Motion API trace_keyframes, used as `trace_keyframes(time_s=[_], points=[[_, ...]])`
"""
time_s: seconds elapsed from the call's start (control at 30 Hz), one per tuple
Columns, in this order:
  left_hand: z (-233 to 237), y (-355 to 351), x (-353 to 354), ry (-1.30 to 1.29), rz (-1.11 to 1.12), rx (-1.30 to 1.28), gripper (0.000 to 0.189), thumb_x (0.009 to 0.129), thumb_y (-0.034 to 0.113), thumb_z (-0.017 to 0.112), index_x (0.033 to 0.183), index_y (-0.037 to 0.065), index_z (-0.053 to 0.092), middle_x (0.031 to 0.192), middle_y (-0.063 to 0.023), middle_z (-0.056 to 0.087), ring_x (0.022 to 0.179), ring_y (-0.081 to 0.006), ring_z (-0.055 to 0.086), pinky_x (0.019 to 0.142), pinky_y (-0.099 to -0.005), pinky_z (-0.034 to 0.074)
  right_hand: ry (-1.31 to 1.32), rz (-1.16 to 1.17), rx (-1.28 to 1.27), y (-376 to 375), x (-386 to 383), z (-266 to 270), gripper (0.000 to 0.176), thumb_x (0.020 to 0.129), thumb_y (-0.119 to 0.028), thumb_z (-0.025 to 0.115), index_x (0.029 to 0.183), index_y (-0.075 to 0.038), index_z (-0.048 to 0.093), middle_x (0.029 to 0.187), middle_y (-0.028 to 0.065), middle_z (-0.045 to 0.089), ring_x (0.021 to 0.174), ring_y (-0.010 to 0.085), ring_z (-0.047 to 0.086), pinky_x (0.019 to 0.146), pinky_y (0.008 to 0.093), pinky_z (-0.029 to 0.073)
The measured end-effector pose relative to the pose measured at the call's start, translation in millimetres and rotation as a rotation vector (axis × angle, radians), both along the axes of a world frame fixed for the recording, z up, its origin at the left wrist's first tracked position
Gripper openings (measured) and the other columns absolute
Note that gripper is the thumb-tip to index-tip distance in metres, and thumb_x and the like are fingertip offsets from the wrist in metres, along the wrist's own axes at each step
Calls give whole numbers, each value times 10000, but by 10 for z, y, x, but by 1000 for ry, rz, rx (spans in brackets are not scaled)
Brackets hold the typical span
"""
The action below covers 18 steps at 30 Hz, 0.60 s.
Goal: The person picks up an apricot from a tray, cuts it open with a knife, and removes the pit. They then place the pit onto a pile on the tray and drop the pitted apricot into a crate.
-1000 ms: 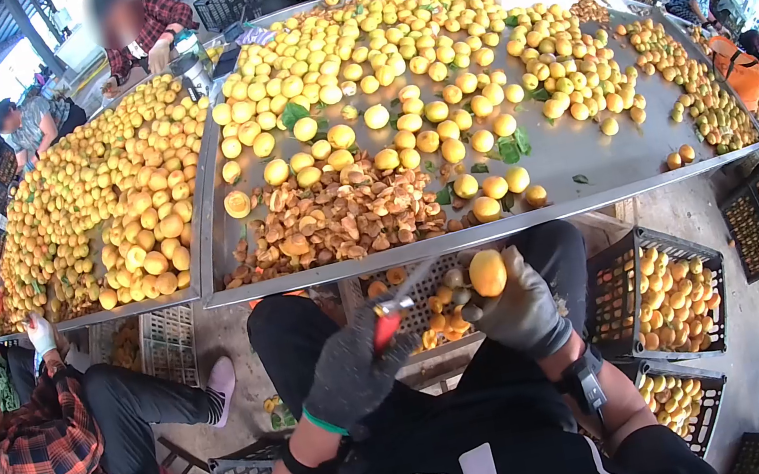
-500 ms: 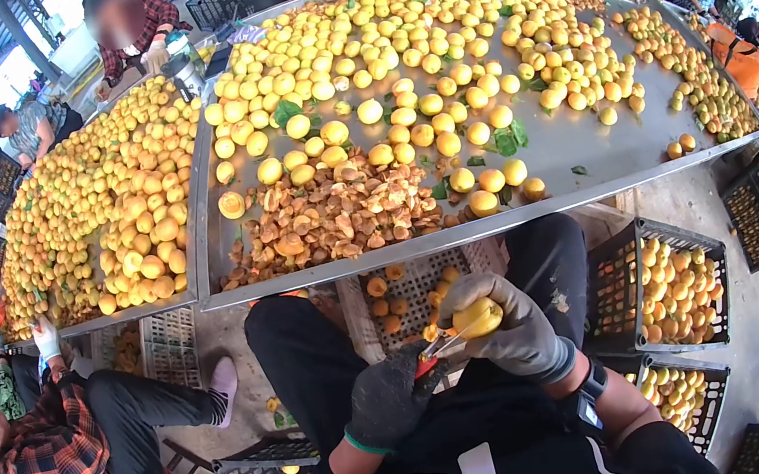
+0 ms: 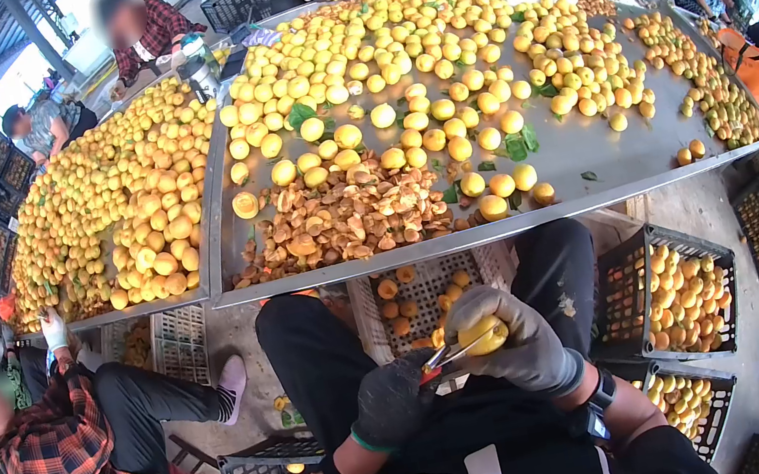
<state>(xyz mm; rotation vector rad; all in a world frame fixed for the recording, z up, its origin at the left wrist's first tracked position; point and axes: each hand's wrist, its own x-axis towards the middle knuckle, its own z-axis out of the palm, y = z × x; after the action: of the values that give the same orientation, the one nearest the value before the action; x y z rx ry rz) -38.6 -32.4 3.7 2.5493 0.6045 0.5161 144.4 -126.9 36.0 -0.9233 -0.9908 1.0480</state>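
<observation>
Centrally, a yellow fruit (image 3: 485, 336) sits in my right hand (image 3: 518, 347), gloved fingers closed around it. My left hand (image 3: 393, 402), its gloved fingers clamped on a red-handled tool (image 3: 431, 372), sets the metal end against the fruit. Just beyond, a pale crate (image 3: 367, 315) holds fruit pieces (image 3: 408, 308); farther out, a metal table (image 3: 609, 158) bears a brownish cut pile (image 3: 350, 214) and whole fruits (image 3: 383, 116).

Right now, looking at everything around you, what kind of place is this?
Probably a fruit-sorting or processing shed. Metal tables are heaped with yellow fruit, plastic crates full of fruit stand on the floor, and several people are gathered around the tables.
</observation>
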Motion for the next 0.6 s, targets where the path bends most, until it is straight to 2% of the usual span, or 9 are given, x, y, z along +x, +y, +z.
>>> trace_keyframes(time_s=[0.07, 0.13, 0.33, 0.6], points=[[4, -18, 11, -25, 4, 20, 331, 764, 214, 655, 1065, 78, 641, 814, -132, 646, 682, -298, 629, 604, -404, 497, -41, -3, 4, -4, -6, 2, 406, 742, -27, 725, 1102, -54, 540, 1117, 57, 489, 1050, 164, 492, 934, 290, 380], [44, -41, 31, -14, -25, -73, 342, 733, 218, 689, 1036, 62, 660, 801, -155, 635, 661, -340, 603, 593, -434, 474, 93, 30, -39, -11, -4, -16, 399, 740, -10, 729, 1091, -57, 544, 1118, 60, 492, 1055, 164, 492, 935, 288, 381], [-21, -23, -3, -47, 38, -77, 325, 729, 206, 690, 1023, 69, 664, 793, -148, 643, 662, -338, 604, 595, -423, 483, -10, 20, 3, 0, -26, 33, 442, 698, 43, 753, 1074, -67, 550, 1113, 54, 503, 1047, 160, 500, 929, 288, 394], [58, -49, 10, 3, 32, -25, 345, 703, 155, 671, 1040, 83, 656, 861, -141, 658, 719, -330, 623, 626, -424, 492, 70, -12, -47, 5, -98, 9, 417, 706, 80, 722, 1054, -63, 543, 1109, 57, 505, 1028, 157, 522, 912, 288, 419]])
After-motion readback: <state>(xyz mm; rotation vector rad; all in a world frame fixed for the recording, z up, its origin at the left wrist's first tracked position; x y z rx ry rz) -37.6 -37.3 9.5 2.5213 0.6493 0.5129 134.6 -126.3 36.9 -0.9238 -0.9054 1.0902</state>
